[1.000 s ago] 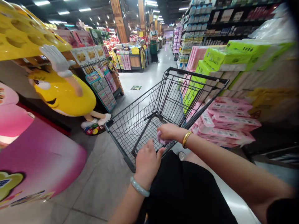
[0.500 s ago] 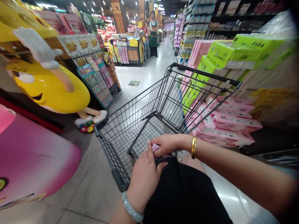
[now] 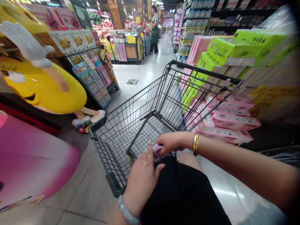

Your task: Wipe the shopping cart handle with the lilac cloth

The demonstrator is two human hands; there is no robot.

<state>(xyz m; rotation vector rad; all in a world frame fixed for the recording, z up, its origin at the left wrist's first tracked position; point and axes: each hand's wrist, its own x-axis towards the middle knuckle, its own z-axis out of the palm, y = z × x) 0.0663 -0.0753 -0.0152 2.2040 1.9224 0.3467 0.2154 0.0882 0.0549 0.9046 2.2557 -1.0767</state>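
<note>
My right hand [image 3: 170,142], with a gold bangle at the wrist, is closed on a crumpled light purple cloth [image 3: 157,148], only a small part of which shows. Close beside it, my left hand [image 3: 143,172] wears a pale grey-green bangle and lies over the near rim of the shopping cart. Its index finger points up along the cloth and its thumb sits on the near side; the other fingertips are hidden. The black wire shopping cart [image 3: 128,107] stands tilted across the view, its basket showing bare mesh.
Green and pink tissue packs [image 3: 225,51] are stacked right of the cart. A yellow candy-character figure [image 3: 56,90] and a pink rounded display [image 3: 39,156] stand left. Down the aisle is a person in a green apron [image 3: 154,34]. A hanging-goods rack [image 3: 92,81] is at left.
My left hand has shifted slightly left and down, and the right hand with the cloth a little right. More of the purple cloth shows. The person in the apron has turned sideways.
</note>
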